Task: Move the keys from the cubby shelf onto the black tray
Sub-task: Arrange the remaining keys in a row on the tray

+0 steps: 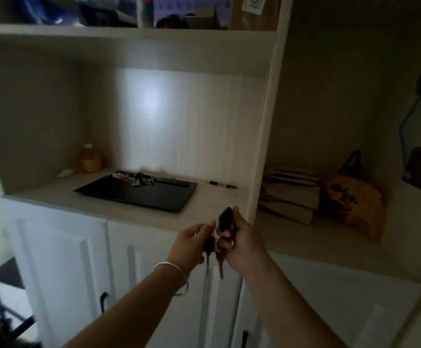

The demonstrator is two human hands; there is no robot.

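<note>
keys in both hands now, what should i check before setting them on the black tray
1. Hold on the keys: ok, right hand grips the black fob, left hand pinches the ring.
2. Dangling keys free of the cabinet doors: cannot tell.
3. Bare space on the black tray: ok, its near part is bare.
4. Small items already on the tray: ok, at the far edge.
5. Pen: ok, lies right of the tray.
</note>
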